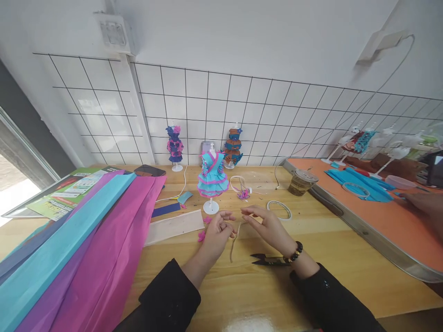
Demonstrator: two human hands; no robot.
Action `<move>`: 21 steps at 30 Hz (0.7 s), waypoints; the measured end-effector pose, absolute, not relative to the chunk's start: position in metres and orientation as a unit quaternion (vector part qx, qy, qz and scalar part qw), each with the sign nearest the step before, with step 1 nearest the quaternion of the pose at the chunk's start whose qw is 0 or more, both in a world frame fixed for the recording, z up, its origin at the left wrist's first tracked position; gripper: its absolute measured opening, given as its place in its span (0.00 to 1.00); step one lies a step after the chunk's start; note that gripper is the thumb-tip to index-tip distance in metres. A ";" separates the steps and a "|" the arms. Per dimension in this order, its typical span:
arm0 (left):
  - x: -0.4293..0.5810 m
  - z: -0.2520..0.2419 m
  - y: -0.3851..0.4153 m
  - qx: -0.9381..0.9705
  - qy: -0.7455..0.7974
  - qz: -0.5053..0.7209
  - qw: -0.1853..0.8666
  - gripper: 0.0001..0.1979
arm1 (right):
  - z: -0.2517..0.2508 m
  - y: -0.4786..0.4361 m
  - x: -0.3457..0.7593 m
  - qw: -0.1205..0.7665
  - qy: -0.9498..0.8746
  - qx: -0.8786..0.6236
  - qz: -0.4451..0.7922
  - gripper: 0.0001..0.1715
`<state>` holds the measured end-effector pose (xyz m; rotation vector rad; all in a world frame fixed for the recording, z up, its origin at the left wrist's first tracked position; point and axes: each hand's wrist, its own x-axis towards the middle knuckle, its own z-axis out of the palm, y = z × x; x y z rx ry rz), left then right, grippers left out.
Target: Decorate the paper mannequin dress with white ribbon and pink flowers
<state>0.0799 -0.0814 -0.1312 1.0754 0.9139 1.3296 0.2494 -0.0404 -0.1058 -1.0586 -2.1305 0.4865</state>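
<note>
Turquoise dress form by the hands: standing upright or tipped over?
Upright. The turquoise dress form stands on its white round base on the table, stem vertical, beyond the left hand and right hand pinching a pale strip.

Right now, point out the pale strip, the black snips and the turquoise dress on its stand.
pale strip (232, 246): head view, on its loose lower length.
black snips (268, 259): head view, on the middle of the body.
turquoise dress (212, 177): head view, on the skirt.

Wooden table (346, 272) bears crepe paper sheets (86, 258), black snips (266, 260), pale strip (232, 246).
</note>
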 end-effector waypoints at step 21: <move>0.075 -0.129 -0.077 0.413 0.405 0.589 0.564 0.18 | -0.119 -0.046 0.208 0.446 -0.782 -0.390 0.193 0.10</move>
